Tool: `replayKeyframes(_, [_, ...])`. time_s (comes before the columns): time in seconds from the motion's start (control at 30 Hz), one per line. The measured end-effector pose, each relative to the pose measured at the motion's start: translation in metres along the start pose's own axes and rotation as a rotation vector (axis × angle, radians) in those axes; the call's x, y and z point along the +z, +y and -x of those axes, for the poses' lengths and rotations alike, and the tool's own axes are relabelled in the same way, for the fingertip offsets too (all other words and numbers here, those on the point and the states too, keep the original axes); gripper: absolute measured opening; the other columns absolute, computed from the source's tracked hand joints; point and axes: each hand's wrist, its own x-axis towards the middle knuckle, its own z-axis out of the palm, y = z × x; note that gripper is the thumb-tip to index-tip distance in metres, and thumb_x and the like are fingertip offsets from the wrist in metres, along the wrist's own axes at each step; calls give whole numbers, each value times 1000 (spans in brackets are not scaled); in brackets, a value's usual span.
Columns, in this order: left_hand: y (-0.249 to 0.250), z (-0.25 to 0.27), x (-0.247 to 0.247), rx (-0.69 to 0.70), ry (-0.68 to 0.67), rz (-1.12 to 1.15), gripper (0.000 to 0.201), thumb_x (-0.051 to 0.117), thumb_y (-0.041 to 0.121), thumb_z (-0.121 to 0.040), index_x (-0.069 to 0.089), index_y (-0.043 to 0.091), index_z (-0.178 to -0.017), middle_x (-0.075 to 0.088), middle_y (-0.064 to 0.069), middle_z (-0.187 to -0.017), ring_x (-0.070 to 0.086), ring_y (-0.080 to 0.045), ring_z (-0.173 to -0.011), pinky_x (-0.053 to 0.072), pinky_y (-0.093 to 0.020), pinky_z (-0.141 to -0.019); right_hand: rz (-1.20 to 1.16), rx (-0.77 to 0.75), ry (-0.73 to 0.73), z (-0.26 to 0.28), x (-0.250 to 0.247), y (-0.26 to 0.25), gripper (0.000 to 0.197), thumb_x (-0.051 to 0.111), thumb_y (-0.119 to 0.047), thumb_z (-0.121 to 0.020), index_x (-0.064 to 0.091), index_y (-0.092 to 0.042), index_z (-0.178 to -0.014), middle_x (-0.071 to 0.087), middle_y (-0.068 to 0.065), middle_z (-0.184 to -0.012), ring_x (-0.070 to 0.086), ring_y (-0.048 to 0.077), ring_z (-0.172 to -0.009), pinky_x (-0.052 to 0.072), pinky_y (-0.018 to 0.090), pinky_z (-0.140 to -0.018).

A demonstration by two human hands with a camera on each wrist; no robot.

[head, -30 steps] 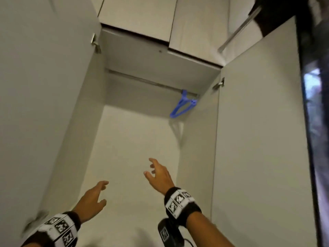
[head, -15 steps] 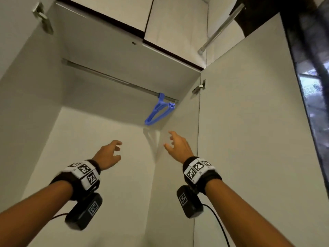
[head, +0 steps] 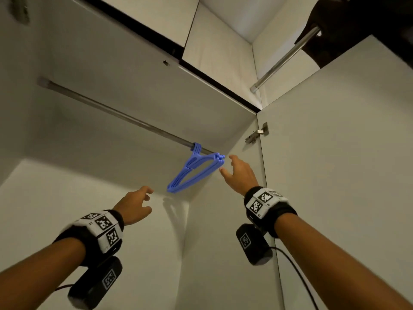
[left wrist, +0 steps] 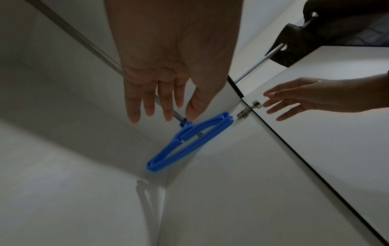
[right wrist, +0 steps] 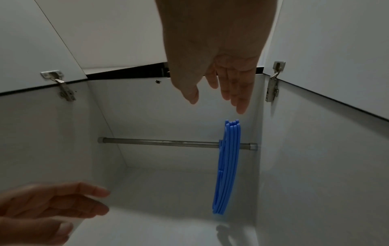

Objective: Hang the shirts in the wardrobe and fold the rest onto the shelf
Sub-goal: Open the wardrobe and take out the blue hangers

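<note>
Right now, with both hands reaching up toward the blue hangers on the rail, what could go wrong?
1. The blue hangers hang bunched together, so the right hand, open beside their tip, may pull off several at once.
2. They sit at the rail's far right end, close to the wardrobe side wall; a tug could knock them against it.
3. The left hand is open below them, holding nothing steady.

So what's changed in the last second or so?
Both hands rose toward the blue hangers: the right hand now has its fingers almost at their near end, the left hand trails below. Neither holds anything. The hangers stay bunched at the rail's right end.
</note>
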Motion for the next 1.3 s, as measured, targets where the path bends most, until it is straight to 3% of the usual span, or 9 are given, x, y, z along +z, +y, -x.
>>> replayKeyframes(0.3, [-75,-34,46,34,-49,-89,46,55,14,-91,38,16,-133,52,-5,-131,51,-19,-118,40,-25,-94,-152,217,29,-101,40,18,69,56,-41,-91,26,-11,-146,40,21,-143,46,38,-125,46,50,-97])
replayKeyframes(0.4, [-93,-38,54,82,-103,-284,48,51,21,-93,31,24,-137,46,3,-135,45,-13,-123,35,-21,-98,137,131,-13,-126,52,21,61,51,-47,-92,35,-16,-142,49,15,-138,51,34,-120,46,43,-96])
replayKeyframes(0.5, [-109,-49,58,85,-94,-345,47,50,24,-94,30,28,-136,44,6,-135,44,-11,-119,35,-19,-97,457,81,-42,-146,64,19,43,50,-48,-92,60,-10,-109,64,12,-106,60,29,-92,46,33,-74])
replayKeyframes(0.57, [-120,-56,60,77,-61,-338,45,50,25,-93,32,28,-135,45,8,-133,44,-8,-104,35,-16,-91,551,89,-72,-153,73,21,35,59,-43,-89,57,-10,-77,59,7,-76,53,22,-64,41,30,-62])
replayKeyframes(0.6, [-125,-59,62,73,-56,-333,45,50,25,-93,32,29,-134,46,9,-132,42,-6,-99,35,-15,-87,567,88,-66,-156,77,24,32,64,-38,-87,55,-10,-74,55,5,-71,50,20,-58,41,30,-61])
replayKeyframes(0.73, [-144,-63,66,67,-49,-349,41,49,25,-94,35,30,-132,47,12,-130,40,-3,-98,32,-12,-83,554,93,-47,-162,91,33,17,66,-24,-85,58,-9,-83,56,6,-74,56,26,-70,43,31,-63])
replayKeyframes(0.97, [-155,-65,58,1,-79,-405,42,49,27,-94,33,28,-132,47,11,-130,41,-3,-99,32,-10,-83,644,67,-6,-166,98,35,28,56,-23,-93,60,-3,-113,63,14,-114,60,33,-107,46,36,-78])
replayKeyframes(1.17, [-152,-51,57,-15,-87,-339,41,51,27,-94,35,28,-132,49,9,-129,42,-5,-90,31,-11,-79,591,67,65,-149,76,57,28,53,-24,-94,60,0,-107,57,18,-94,60,36,-99,47,39,-81])
replayKeyframes(1.3, [-151,-21,74,-27,-111,-138,35,55,30,-92,43,25,-125,56,5,-122,53,-8,-97,38,-15,-79,423,38,54,-91,62,69,34,58,-33,-92,57,0,-84,55,18,-77,59,35,-76,37,33,-61])
